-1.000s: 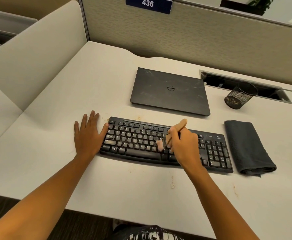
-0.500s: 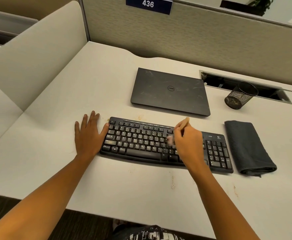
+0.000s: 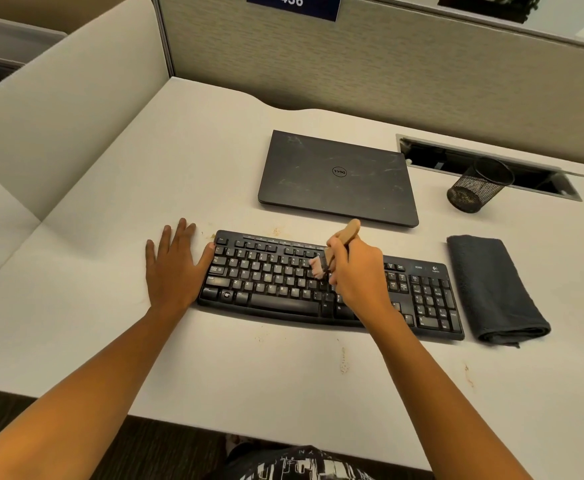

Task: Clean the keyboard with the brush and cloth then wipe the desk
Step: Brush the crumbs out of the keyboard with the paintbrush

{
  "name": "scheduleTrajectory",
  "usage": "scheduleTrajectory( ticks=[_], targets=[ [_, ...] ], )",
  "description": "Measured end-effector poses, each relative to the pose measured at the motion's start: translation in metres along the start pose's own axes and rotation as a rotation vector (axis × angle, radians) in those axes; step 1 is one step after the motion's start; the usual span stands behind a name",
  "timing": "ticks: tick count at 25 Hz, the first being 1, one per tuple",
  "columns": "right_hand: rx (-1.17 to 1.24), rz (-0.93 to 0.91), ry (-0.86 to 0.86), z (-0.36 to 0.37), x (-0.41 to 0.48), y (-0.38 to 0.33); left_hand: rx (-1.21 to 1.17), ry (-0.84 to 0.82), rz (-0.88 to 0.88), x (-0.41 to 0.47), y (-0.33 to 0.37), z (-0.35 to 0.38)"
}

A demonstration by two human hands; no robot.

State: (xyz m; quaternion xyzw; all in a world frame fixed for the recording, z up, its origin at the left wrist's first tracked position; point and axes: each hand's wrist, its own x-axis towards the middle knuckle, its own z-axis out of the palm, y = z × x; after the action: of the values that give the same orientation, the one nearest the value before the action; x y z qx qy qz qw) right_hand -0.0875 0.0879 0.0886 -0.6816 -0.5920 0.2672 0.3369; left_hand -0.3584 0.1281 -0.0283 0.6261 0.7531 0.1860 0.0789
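Gripping the light-looking brush (image 3: 348, 233) by its stiff handle, the right hand (image 3: 359, 278) lays soft bristles on the keyboard (image 3: 269, 282); the left hand (image 3: 172, 271), spread flat, steadies it.

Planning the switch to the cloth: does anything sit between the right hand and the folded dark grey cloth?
Nothing blocks it. Only the low number pad of the black keyboard lies between the right hand, gripping the wooden brush, and the folded dark grey cloth.

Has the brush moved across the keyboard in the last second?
Yes. The brush has shifted from the near rows of the keyboard towards the laptop.
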Motion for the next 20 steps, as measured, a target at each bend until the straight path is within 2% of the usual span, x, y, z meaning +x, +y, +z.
scheduleTrajectory(
  ticks=[4,8,10,11,14,16,18,20],
  targets=[
    [-0.111,0.031,-0.088,-0.002,0.008,0.001,0.002,0.001,-0.002,0.000,0.000,0.000],
    [-0.019,-0.003,0.001,-0.002,0.004,0.008,-0.004,0.004,-0.009,0.000,0.000,0.000],
    [-0.015,0.002,-0.007,-0.003,0.000,0.007,-0.002,0.006,-0.003,0.000,0.000,0.000],
    [-0.041,0.028,-0.051,-0.004,0.004,0.006,-0.002,0.007,-0.001,0.000,-0.001,0.000],
    [-0.183,0.163,-0.329,-0.019,0.021,0.009,-0.018,0.006,-0.001,-0.001,0.000,-0.001],
    [-0.145,0.167,-0.239,-0.023,0.020,0.012,-0.012,0.008,0.002,-0.001,0.001,-0.001],
    [-0.053,0.102,0.001,-0.020,0.006,0.015,-0.011,0.008,0.002,0.000,0.001,-0.001],
    [-0.036,0.063,0.055,-0.015,-0.004,0.019,0.003,0.006,0.003,0.000,0.000,0.001]
  ],
)
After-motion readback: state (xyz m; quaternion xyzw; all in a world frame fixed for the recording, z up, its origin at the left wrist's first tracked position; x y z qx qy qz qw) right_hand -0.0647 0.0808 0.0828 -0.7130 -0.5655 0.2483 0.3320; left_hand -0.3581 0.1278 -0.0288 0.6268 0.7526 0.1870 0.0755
